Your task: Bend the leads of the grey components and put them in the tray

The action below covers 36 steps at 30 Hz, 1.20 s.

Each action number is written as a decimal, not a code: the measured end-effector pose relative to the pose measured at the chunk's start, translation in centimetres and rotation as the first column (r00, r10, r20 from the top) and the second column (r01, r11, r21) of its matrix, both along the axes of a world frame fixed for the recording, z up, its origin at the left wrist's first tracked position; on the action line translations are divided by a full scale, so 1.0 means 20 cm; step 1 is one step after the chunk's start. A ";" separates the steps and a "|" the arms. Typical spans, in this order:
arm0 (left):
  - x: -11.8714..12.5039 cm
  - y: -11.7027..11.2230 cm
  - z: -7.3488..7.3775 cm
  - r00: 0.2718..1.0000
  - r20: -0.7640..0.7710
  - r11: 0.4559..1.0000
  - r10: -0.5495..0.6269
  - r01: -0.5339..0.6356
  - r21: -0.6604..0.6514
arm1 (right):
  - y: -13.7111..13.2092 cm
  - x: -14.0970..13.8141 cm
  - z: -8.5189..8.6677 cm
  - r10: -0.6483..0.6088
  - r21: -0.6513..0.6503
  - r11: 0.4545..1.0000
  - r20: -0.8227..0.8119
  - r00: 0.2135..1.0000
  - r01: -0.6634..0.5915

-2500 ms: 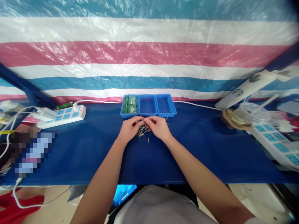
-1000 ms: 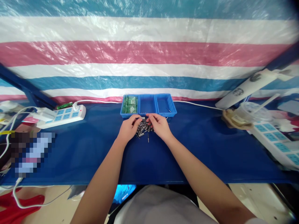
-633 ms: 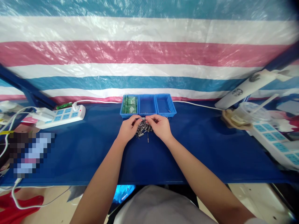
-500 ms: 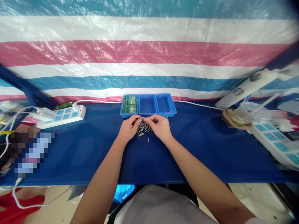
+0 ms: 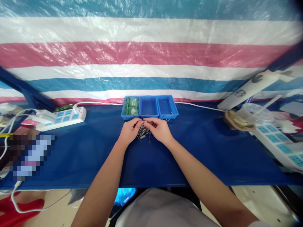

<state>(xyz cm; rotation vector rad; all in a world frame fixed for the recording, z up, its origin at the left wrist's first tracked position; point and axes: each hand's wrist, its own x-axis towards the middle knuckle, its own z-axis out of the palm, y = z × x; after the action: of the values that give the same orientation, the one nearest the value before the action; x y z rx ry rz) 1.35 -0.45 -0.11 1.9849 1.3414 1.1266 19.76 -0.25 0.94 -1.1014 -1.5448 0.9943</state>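
My left hand (image 5: 130,130) and my right hand (image 5: 159,128) meet over a pile of small metal pieces (image 5: 143,132), thin pins and short cylinders by their look. The fingertips of both hands are pinched together at the far side of the pile. Whatever lies between them is too small and too covered to make out. One loose metal pin (image 5: 150,139) lies just in front of the pile. Behind the right hand, more thin pins (image 5: 167,120) show beside the bins.
Three joined blue bins stand behind my hands: the left bin (image 5: 122,113) with green packets, the middle bin (image 5: 149,107), and the right bin (image 5: 165,102) with a thin metal piece. Power strips (image 5: 81,116) lie at both sides. A plastic cup (image 5: 251,113) stands right.
My right hand has turned slightly, its fingers now more bent over the pile, and more pins show behind it. The left hand stays nearly in place; the view has shifted slightly.
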 end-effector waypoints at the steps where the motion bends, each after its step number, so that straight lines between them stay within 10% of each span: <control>1: 0.00 0.00 0.00 1.000 -0.006 1.000 -0.001 0.000 -0.003 | 0.00 0.00 0.00 0.002 -0.008 1.000 -0.005 1.000 -0.002; 36: 0.00 0.01 -0.01 0.999 0.036 0.999 -0.010 0.012 -0.049 | -0.01 -0.03 0.02 -0.034 -0.113 0.993 -0.144 0.989 0.018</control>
<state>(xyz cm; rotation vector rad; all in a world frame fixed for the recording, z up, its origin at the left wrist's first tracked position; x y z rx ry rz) 1.38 -0.32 -0.24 1.9261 1.3260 1.1090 19.24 -0.45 1.27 -1.0974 -1.3678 1.1293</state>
